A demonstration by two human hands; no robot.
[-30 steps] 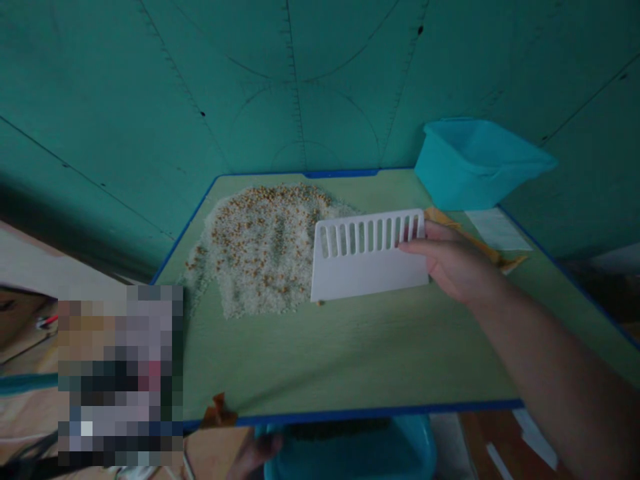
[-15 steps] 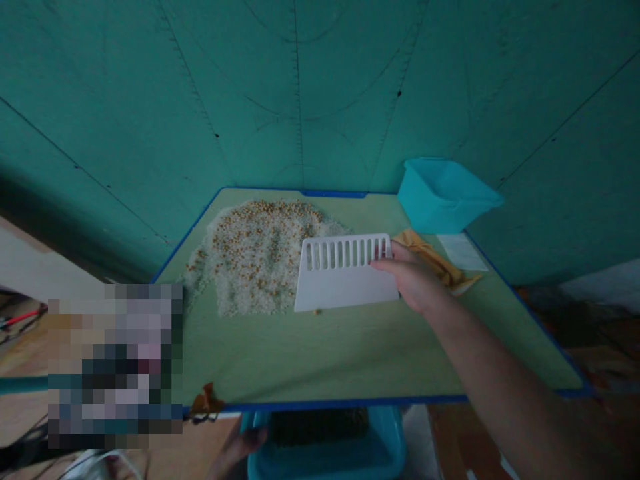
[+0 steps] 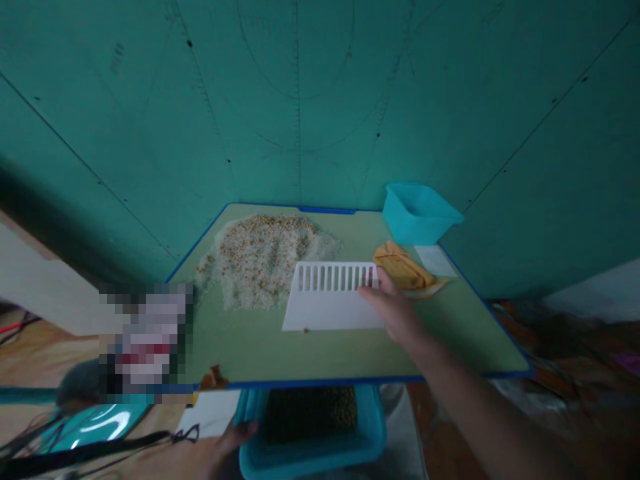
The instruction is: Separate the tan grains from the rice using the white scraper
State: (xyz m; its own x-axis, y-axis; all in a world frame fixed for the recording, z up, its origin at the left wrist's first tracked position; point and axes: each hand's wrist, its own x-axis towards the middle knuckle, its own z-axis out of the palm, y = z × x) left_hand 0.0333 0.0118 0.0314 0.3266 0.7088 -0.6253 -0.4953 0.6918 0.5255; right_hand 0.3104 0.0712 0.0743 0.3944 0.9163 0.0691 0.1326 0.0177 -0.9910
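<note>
Around seven o'clock, left hand (image 3: 237, 437): blurred, by the blue tub (image 3: 310, 461)'s left rim; I can't tell whether it grips.
Nine o'clock, grain pile (image 3: 265, 263): spread across the table (image 3: 250, 353).
Six o'clock, white scraper (image 3: 333, 312): beside it.
Four o'clock, right hand (image 3: 393, 310): grasping the scraper's end.
One o'clock, wall markings (image 3: 395, 70): too faint to read.

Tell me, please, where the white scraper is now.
In the head view, the white scraper is just below centre, in the right hand, at the near right of the grain pile.
</note>
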